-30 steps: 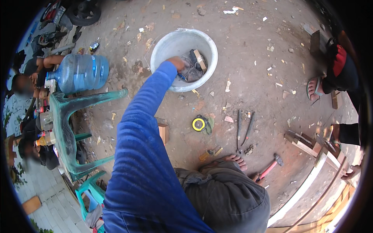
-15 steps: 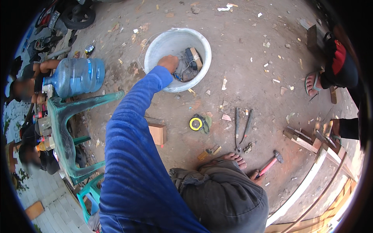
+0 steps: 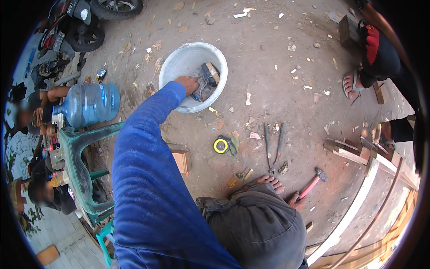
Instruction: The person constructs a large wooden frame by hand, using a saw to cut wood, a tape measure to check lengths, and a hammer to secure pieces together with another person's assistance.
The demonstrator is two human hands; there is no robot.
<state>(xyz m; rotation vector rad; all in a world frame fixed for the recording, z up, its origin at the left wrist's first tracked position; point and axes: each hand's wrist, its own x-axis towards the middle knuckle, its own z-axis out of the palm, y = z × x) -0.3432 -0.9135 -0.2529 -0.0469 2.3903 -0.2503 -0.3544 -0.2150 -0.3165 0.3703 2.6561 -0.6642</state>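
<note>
Far from the person, on the dirt ground (image 3: 277,80), stands a white basin (image 3: 179,62) holding dark tools and cables (image 3: 207,81). The left hand (image 3: 188,83), on a blue-sleeved arm (image 3: 148,148), reaches over the near rim of the basin and rests on the contents; its fingers curl downward, but whether they pinch anything cannot be told. The right hand is not in view. Near the basin, toward the person, lies a yellow tape measure (image 3: 221,145), with pliers (image 3: 273,145) just to its right and a red-handled hammer (image 3: 312,184) further right and nearer. A small wooden block (image 3: 182,161) lies left of the tape measure. The person's bare foot (image 3: 268,181) sits just near of the pliers. At left, a blue water bottle (image 3: 92,104) lies on its side, with a green plastic chair (image 3: 78,166) near of it. At far left stands a motorbike (image 3: 85,22). At right, timber lengths (image 3: 358,154) lie beside another person's sandalled foot (image 3: 351,85).
</note>
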